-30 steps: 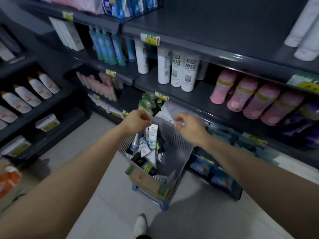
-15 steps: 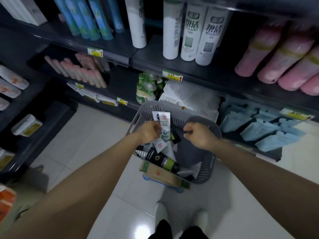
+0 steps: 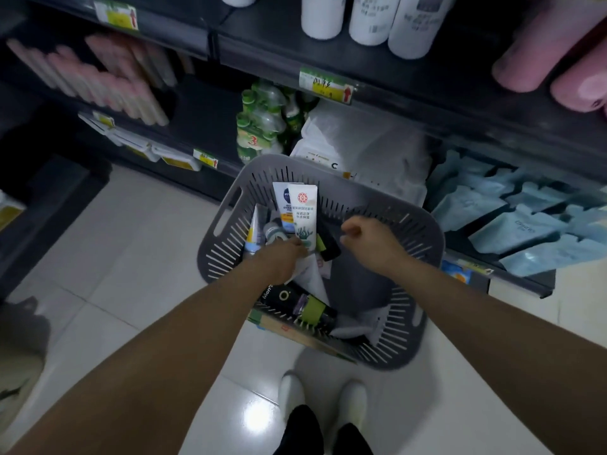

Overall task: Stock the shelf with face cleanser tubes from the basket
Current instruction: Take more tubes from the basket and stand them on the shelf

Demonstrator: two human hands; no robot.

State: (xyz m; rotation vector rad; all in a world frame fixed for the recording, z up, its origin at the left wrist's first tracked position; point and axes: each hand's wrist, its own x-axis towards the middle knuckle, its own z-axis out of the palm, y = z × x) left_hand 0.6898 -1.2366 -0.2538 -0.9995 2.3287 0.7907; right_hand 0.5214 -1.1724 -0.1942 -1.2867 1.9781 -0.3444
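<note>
Grey basket (image 3: 410,224): left hand (image 3: 282,261) grips white tube (image 3: 305,218); right hand (image 3: 371,239) curled.

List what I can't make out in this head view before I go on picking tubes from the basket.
- Left hand fingertips: buried among the tubes, so its grip is unclear.
- Black tube: label partly covered by the left forearm.
- White bottles: tops cut off by the upper edge.
- Price tag: print too blurred to read.
- Basket bottom: hidden under products.
</note>
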